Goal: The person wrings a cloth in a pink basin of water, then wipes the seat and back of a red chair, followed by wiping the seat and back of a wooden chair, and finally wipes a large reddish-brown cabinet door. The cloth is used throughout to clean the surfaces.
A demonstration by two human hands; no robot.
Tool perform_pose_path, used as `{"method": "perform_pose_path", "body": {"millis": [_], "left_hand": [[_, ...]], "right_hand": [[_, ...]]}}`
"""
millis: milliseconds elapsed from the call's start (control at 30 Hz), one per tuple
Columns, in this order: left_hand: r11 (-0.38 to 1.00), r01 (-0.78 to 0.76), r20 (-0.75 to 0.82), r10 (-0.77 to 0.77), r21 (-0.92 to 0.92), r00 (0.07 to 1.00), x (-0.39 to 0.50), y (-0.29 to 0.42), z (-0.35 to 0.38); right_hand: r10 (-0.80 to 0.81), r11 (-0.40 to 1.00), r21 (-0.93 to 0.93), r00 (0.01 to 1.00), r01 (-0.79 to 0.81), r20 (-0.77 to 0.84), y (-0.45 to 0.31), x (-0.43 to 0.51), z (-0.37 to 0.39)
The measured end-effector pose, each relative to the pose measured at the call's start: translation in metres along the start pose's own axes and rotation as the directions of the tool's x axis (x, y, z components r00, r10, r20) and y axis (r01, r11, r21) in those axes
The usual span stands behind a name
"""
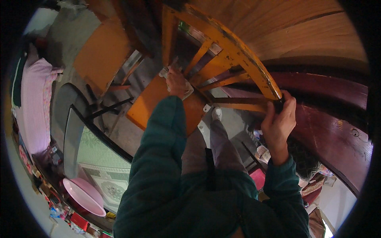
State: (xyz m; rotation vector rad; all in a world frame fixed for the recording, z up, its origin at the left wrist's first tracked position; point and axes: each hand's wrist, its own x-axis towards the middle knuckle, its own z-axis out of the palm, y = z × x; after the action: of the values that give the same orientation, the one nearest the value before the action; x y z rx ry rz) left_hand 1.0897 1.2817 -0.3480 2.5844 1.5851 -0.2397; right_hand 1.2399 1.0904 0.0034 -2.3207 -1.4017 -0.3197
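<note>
An orange-painted wooden chair stands in front of me, its slatted chair back [218, 64] towards the upper right and its seat [150, 95] below. Paint is worn off along the curved top rail [235, 41]. My left hand [176, 81] holds a pale, crumpled cloth [188, 90] near the foot of a back post, at the seat's rear corner. Its fingertips are partly hidden. With my right hand [279, 122] I grip the end of the top rail, thumb on one side and fingers on the other.
A second orange chair [102, 56] stands at the upper left. A dark red wooden table [330, 125] lies on the right. On the left are a glass-topped table [104, 151], a pink basin [84, 196] and a black stool [70, 104]. A pink cloth [34, 101] covers something beyond.
</note>
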Motion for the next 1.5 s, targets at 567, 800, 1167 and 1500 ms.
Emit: {"method": "perform_pose_path", "body": {"millis": [567,800,1167,1500], "left_hand": [[0.883,-0.141,0.007,0.161,-0.448,0.987,-0.064,0.000,-0.036],[0.970,-0.138,0.134,0.166,-0.198,0.977,-0.063,0.011,-0.028],[0.840,-0.141,-0.053,0.133,-0.524,0.990,-0.117,0.032,-0.045],[0.888,-0.276,0.114,0.338,-0.368,0.934,-0.093,0.029,-0.043]], "right_hand": [[0.006,1.000,-0.002,1.000,-0.006,-0.018,0.001,-0.003,0.004],[0.050,0.999,-0.022,0.999,-0.050,0.013,0.001,-0.003,0.002],[0.048,0.999,-0.006,0.999,-0.048,0.011,0.000,-0.002,0.002],[0.023,0.999,-0.028,1.000,-0.023,-0.012,0.001,-0.002,0.004]]}}
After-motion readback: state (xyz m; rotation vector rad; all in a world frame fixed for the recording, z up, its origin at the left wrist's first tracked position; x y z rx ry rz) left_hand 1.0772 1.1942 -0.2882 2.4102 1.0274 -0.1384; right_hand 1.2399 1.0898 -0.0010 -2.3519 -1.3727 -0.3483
